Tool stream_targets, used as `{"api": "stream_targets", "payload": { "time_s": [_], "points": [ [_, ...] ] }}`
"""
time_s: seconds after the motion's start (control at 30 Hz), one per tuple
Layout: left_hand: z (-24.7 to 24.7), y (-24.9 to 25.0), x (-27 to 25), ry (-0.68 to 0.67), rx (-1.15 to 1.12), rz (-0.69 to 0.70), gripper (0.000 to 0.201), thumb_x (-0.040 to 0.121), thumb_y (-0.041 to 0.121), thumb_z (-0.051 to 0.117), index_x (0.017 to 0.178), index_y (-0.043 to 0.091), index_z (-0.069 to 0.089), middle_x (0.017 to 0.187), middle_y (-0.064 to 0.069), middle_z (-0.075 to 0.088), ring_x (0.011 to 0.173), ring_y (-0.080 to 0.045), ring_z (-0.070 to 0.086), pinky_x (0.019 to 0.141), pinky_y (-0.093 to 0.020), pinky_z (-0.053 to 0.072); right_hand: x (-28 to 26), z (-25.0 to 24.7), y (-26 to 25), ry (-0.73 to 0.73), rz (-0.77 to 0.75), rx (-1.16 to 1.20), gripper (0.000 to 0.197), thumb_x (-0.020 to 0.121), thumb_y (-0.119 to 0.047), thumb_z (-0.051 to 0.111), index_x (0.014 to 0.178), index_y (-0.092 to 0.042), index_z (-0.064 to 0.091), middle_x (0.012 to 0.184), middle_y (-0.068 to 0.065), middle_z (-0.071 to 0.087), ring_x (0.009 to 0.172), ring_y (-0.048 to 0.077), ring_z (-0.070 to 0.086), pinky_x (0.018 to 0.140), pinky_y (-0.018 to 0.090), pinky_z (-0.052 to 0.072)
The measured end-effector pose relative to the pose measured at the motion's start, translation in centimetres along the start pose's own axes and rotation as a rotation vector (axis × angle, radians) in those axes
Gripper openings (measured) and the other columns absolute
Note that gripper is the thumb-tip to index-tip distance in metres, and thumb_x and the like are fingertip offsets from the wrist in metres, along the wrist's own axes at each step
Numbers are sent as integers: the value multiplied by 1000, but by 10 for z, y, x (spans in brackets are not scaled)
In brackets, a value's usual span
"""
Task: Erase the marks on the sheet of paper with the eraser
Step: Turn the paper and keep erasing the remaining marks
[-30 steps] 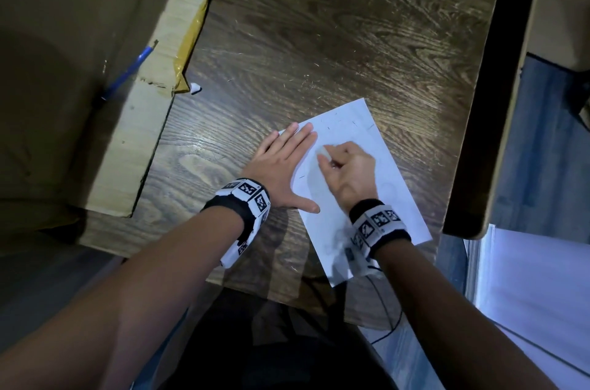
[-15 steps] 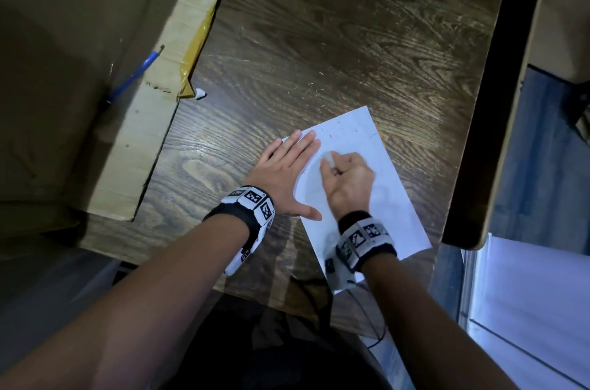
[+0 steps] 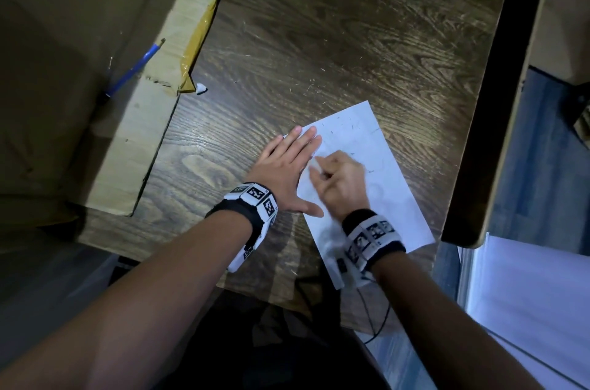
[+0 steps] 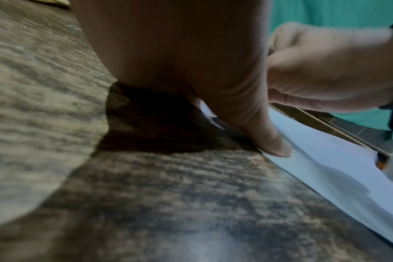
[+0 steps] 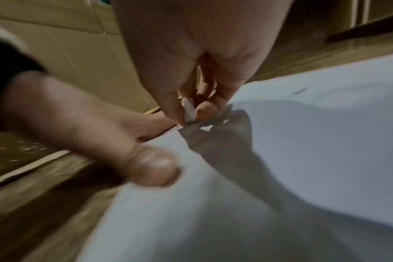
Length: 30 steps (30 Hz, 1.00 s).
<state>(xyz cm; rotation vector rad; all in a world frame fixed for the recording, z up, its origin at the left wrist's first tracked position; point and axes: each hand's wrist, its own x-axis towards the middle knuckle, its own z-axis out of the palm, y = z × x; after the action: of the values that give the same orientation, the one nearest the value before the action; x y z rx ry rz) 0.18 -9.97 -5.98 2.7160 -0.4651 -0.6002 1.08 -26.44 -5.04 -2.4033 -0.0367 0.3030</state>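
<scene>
A white sheet of paper [image 3: 392, 195] lies askew on the dark wooden table [image 3: 351, 38], with faint pencil marks and crumbs near its far end. My left hand [image 3: 287, 166] lies flat with straight fingers on the sheet's left edge, its thumb [image 4: 274, 147] pressing the paper [image 4: 325, 168]. My right hand [image 3: 335, 179] pinches a small white eraser [image 5: 188, 111] between thumb and fingers and presses its tip onto the sheet [image 5: 303, 159], close beside the left hand [image 5: 90, 124]. The right hand is blurred.
A large cardboard box [image 3: 95, 86] stands along the table's left side, with a blue pen [image 3: 134, 70] lying in it. A small white scrap [image 3: 201, 88] lies by the box's corner. The table's right edge [image 3: 485, 102] drops to a blue floor.
The right hand with the eraser has shifted left along the sheet, toward the left hand's fingers. The left hand stays flat on the paper's edge.
</scene>
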Motion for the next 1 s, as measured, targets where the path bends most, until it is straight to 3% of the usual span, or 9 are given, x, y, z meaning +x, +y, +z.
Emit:
{"api": "stream_targets", "payload": {
  "time_s": [0.13, 0.2, 0.27, 0.37, 0.53, 0.7, 0.83, 0.9, 1.0],
  "points": [
    [1, -2, 0, 2, -2, 3, 142, 54, 102, 45, 160, 27, -11, 166, 11, -20, 151, -12, -24, 123, -40, -12, 26, -43, 35, 191, 156, 30, 27, 81, -34, 63, 68, -11, 66, 69, 1, 56, 66, 17, 54, 68, 26, 46],
    [0, 0, -1, 12, 0, 4, 141, 54, 101, 48, 161, 26, -6, 167, 11, -15, 152, -13, -19, 123, -40, -10, 23, -46, 39, 218, 138, 11, 26, 85, -32, 64, 77, -8, 71, 76, 0, 55, 68, 14, 52, 66, 22, 41],
    [-6, 2, 0, 40, -39, 3, 132, 57, 95, 56, 160, 26, 13, 167, 8, 4, 153, -16, 0, 122, -40, 1, 15, -38, 40, 247, 112, -14, 24, 89, -33, 63, 90, -12, 75, 90, 1, 58, 79, 17, 57, 71, 23, 45],
    [-23, 6, 3, 143, -154, -81, 85, 72, 76, 69, 138, 27, 48, 145, 1, 35, 131, -23, 35, 108, -39, 28, 6, -29, 42, 273, 135, 59, 21, 90, -34, 61, 97, -20, 75, 118, -1, 57, 106, 22, 57, 87, 37, 52],
    [-35, 19, 7, 210, -222, -341, 73, 86, 56, 69, 135, 9, 42, 130, -14, 42, 115, -29, 46, 95, -35, 42, 5, -31, 32, 111, 100, 153, 22, 92, -22, 63, 112, -19, 71, 134, -7, 57, 132, 8, 45, 104, 28, 45],
    [-31, 25, -7, 27, -396, -470, 61, 88, 43, 74, 125, 4, 45, 111, -14, 63, 95, -32, 65, 68, -34, 44, -3, -38, 10, 99, 34, 177, 18, 94, -27, 62, 107, -20, 72, 107, -14, 58, 103, 8, 58, 86, 13, 46],
    [-23, 27, -39, -10, -347, -451, 41, 95, 43, 63, 74, 9, 56, 70, -7, 63, 70, -25, 62, 56, -31, 42, -26, -30, 18, 61, 151, 66, 28, 91, -37, 64, 106, -14, 69, 93, -6, 59, 77, 0, 55, 66, -2, 36],
    [-21, 28, -50, -40, -414, -441, 36, 92, 36, 65, 66, 18, 49, 64, 1, 58, 66, -20, 57, 54, -29, 38, -39, -24, 24, 16, 195, 69, 29, 90, -40, 64, 104, -15, 68, 90, -10, 57, 79, -3, 56, 68, 3, 38],
    [-23, 31, -42, -121, -629, -380, 32, 83, 25, 69, 64, 22, 43, 61, 7, 49, 62, -16, 49, 56, -29, 35, -50, -23, 25, -8, 138, 95, 25, 93, -36, 62, 108, -17, 69, 95, -1, 56, 84, 12, 58, 77, 25, 49]
  ]
}}
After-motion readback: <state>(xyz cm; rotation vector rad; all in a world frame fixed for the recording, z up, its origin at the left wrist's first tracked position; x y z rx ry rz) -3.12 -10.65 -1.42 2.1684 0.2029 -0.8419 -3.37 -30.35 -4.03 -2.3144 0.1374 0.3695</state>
